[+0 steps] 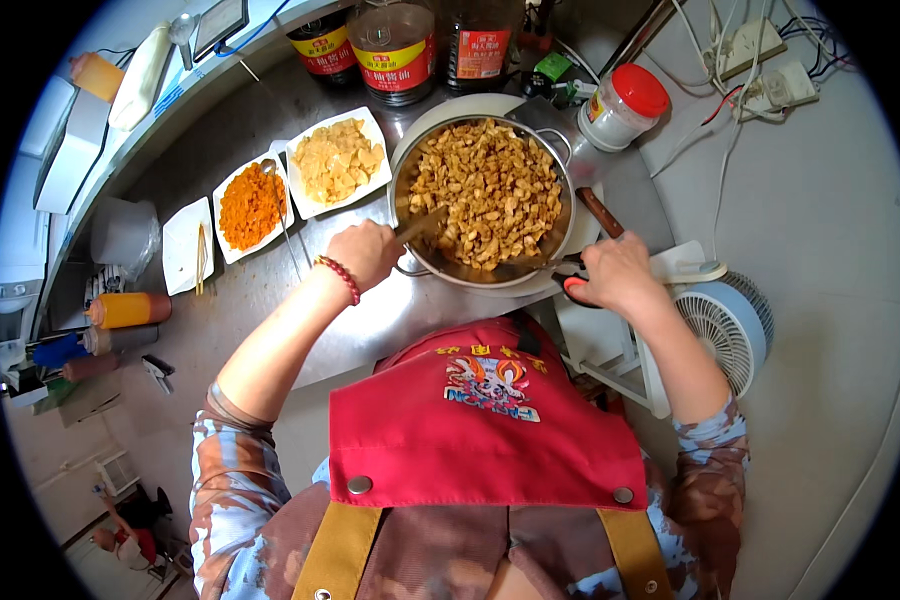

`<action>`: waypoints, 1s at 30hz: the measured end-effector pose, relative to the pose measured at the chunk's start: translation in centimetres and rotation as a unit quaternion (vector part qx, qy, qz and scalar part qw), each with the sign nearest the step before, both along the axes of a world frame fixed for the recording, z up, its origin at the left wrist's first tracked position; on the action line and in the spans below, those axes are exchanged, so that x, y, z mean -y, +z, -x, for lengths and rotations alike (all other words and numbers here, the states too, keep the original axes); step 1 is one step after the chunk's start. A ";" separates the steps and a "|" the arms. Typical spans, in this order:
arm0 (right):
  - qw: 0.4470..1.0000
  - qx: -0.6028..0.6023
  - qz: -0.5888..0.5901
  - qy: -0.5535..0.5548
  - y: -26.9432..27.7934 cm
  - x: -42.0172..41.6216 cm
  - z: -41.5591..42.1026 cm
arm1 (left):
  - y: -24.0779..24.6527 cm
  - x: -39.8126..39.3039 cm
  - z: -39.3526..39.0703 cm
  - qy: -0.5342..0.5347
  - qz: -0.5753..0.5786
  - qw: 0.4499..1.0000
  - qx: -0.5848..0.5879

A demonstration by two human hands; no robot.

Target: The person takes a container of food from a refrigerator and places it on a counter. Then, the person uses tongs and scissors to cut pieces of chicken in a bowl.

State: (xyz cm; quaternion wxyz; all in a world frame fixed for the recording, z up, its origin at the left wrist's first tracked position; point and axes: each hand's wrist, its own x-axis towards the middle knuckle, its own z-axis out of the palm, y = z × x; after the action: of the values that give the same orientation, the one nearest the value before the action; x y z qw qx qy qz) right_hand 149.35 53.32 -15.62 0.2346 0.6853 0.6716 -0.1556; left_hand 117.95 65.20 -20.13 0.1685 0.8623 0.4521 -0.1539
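A stainless steel pot point(568, 202) with loop handles holds many small browned chunks of food point(487, 191), which look like diced meat. It stands on a round pale board point(461, 105). My left hand point(364, 251) is closed around a flat brown utensil point(424, 225), probably a spatula, whose far end reaches in among the chunks. At the pot's near right rim, my right hand point(621, 271) grips scissors point(576, 289) with black and orange handles. Their blades point over the rim into the pot. Close above my right hand lies a brown wooden handle point(598, 212); what it belongs to is hidden.
Left of the pot are white dishes with pale slices point(337, 161), orange diced food point(251, 208) and chopsticks point(200, 259). Soy sauce bottles point(394, 56) and a red-lidded jar point(622, 109) stand behind. A fan point(720, 322) is at right. Far off at lower left is another person point(131, 536).
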 end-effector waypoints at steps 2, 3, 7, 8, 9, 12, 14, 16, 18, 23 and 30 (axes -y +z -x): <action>0.996 -0.048 -0.079 0.002 -2.1 0.6 -0.6 | -1.0 0.1 0.1 0.021 0.022 0.998 0.058; 0.991 -0.071 -0.117 0.000 -2.9 1.1 -0.8 | -1.2 0.1 0.1 0.027 0.036 0.996 0.083; 0.977 -0.116 -0.174 -0.047 -5.4 2.0 0.0 | -2.3 0.1 0.5 0.020 0.054 0.989 0.139; 0.972 -0.122 -0.197 -0.047 -6.0 2.1 0.1 | -2.3 0.3 0.4 0.033 0.058 0.986 0.152; 0.971 -0.132 -0.192 -0.063 -6.1 1.8 0.6 | -2.4 0.4 0.5 0.034 0.057 0.985 0.157; 0.961 -0.161 -0.208 -0.089 -6.6 1.1 1.9 | -3.4 0.9 0.7 0.039 0.052 0.984 0.164; 0.955 -0.169 -0.226 -0.088 -7.0 1.0 2.3 | -3.7 1.4 0.7 0.046 0.046 0.985 0.162; 0.950 -0.174 -0.244 -0.086 -7.0 1.0 2.4 | -3.0 1.9 0.6 0.061 0.043 0.983 0.166; 0.945 -0.178 -0.262 -0.081 -6.9 1.2 2.5 | -2.5 2.3 0.6 0.071 0.037 0.979 0.185; 0.942 -0.178 -0.270 -0.087 -5.7 0.6 2.4 | -0.2 2.7 0.6 0.089 0.000 0.975 0.202; 0.955 -0.164 -0.208 -0.130 -3.8 -2.3 1.2 | 0.1 0.5 -0.5 0.099 -0.047 0.972 0.207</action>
State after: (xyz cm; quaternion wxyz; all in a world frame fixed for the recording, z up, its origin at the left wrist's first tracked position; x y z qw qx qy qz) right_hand 148.16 55.65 -19.39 -0.0487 0.7657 0.6232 -0.1514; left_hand 118.49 64.73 -20.04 0.2321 0.8332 0.4974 0.0663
